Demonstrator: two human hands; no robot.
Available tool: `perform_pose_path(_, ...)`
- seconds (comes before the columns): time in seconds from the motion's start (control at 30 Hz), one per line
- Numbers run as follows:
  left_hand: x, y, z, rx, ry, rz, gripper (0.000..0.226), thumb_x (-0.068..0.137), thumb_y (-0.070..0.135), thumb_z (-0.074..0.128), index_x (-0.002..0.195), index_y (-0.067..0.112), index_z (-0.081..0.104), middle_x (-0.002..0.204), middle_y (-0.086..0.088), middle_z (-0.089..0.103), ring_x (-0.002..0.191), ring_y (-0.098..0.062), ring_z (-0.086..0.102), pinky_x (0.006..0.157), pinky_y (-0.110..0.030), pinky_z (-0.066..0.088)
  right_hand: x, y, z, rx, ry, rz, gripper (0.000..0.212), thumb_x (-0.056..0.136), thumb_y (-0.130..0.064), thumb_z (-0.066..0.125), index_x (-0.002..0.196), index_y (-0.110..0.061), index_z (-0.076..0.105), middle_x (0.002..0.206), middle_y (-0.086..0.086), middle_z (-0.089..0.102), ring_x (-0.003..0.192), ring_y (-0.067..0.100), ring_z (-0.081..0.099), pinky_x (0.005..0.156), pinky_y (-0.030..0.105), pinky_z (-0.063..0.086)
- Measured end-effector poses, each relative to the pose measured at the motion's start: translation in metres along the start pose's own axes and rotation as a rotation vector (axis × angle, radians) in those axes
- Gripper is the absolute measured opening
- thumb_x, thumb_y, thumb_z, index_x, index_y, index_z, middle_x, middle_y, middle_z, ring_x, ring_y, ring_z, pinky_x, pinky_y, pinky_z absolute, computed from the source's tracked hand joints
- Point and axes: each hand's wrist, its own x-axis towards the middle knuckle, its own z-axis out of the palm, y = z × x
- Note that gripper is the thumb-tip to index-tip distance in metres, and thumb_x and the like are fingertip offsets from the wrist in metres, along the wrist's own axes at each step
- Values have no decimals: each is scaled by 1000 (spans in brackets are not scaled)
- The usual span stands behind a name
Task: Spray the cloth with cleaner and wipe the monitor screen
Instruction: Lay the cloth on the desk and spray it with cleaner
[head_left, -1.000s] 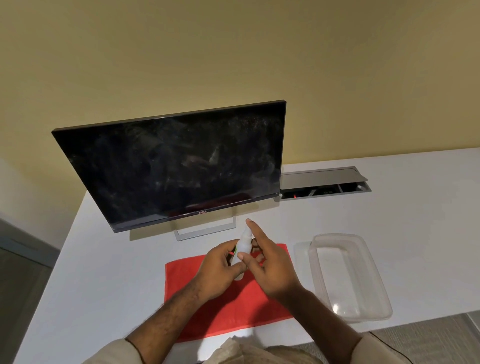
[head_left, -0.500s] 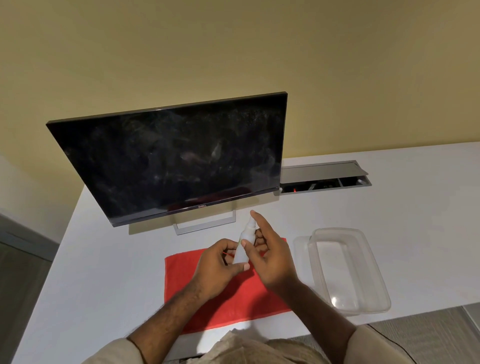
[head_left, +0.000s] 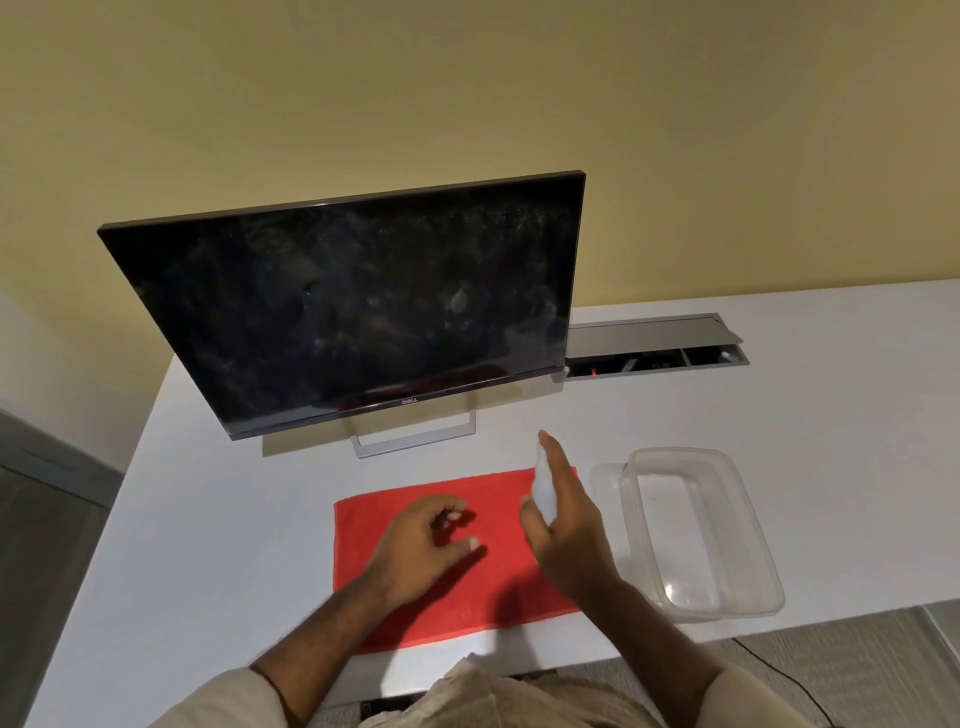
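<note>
A red cloth (head_left: 498, 597) lies flat on the white desk near its front edge. My right hand (head_left: 569, 530) holds a small white spray bottle (head_left: 543, 483) upright over the cloth's right part, index finger stretched over its top. My left hand (head_left: 421, 545) hovers just above the cloth's middle, fingers loosely curled with nothing in them. Behind the cloth stands a dark, smudged monitor (head_left: 353, 306) on a silver stand (head_left: 415, 436).
A clear plastic container (head_left: 727, 571) sits right of the cloth on its lid. A grey cable tray (head_left: 654, 348) with its flap raised is set into the white desk (head_left: 779, 415) behind it. A yellow wall rises behind the desk.
My left hand has let go of the bottle and dropped left over the cloth. My right hand now holds the bottle alone, slightly to the right.
</note>
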Motion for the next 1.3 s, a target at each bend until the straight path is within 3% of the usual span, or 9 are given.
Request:
perform_pose_path(0.13,-14,-57,-24,479,61,-63,70,82,43,76,142,19,50,142,2,49,129,-17,49,107,-26,39,-22,20,-12,-190,-75,70,79,93,-26,45,151,-51,-2,146,-11,43,103,3,61,76,-1,42)
perform_pose_path(0.2,-19,-80,-30,613,-31,-184,98,78,52,76,156,18,28,162,-4,26,146,-24,32,118,-35,33,-32,31,-16,-217,-120,105,78,97,-26,44,149,-54,-8,139,1,49,81,5,61,61,3,43)
perform_pose_path(0.37,-27,-103,-25,768,-188,-288,127,76,57,77,159,11,-7,167,-10,-16,156,-28,-2,125,-40,15,-50,42,-18,-255,-170,172,87,94,-17,56,148,-58,1,131,-2,55,88,16,66,64,-1,39)
perform_pose_path(0.43,-27,-103,-21,769,-178,-284,127,76,56,77,159,10,-9,167,-11,-17,156,-29,-6,125,-41,15,-55,43,-16,-247,-193,179,80,92,-19,58,148,-56,13,140,-10,53,108,12,61,75,-4,36)
perform_pose_path(0.57,-26,-105,-19,772,-174,-285,127,77,55,76,158,11,-10,167,-10,-17,156,-30,-6,125,-44,16,-61,42,-13,-267,-237,158,71,93,-22,58,148,-50,23,144,-13,50,108,-10,49,84,-4,31)
perform_pose_path(0.77,-26,-109,-20,764,-179,-291,127,78,56,75,158,11,-13,167,-9,-19,156,-30,-7,125,-43,15,-71,43,-14,-266,-252,220,64,92,-24,58,146,-41,28,136,-6,57,103,10,61,83,22,44)
perform_pose_path(1.0,-26,-107,-19,764,-191,-293,125,80,55,74,157,11,-15,166,-9,-20,155,-30,-8,125,-44,15,-73,40,-19,-196,-172,255,75,91,-11,59,151,-42,27,131,-18,53,104,-2,56,83,0,36)
perform_pose_path(1.13,-27,-105,-20,768,-196,-291,124,81,55,73,157,11,-15,166,-9,-21,155,-29,-9,126,-44,15,-63,37,-23,-228,-145,190,73,92,-7,57,154,-32,28,130,-4,58,103,11,61,84,12,42)
perform_pose_path(1.3,-27,-104,-20,777,-202,-288,124,81,55,73,157,11,-14,166,-10,-21,155,-30,-9,126,-43,14,-53,36,-21,-259,-127,206,61,90,-10,56,146,-27,39,129,-4,61,88,15,65,73,5,35)
